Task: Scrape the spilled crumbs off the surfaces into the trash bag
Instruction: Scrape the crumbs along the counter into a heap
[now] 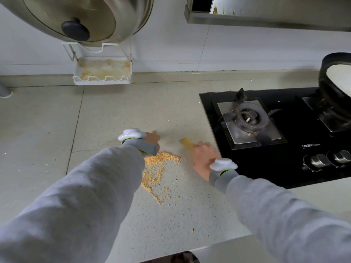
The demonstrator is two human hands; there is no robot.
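Crumbs (158,168) lie on countertop (190,215), partly hidden under left sleeve. Left hand (152,137) mostly hidden by wrist device; grip can't tell. Right hand (204,154) grips blurred scraper (187,142) nr hob (284,168).

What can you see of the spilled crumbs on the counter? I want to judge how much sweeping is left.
The crumbs are dry, sandy orange-tan bits on the speckled grey countertop. The thickest heap lies just below the left hand, partly hidden by that sleeve. From it a thinner trail runs toward the counter's front edge, with a few stray bits further out. The yellowish scraper in the right hand sits blurred beyond the heap, apparently not touching it. No trash bag is in view.
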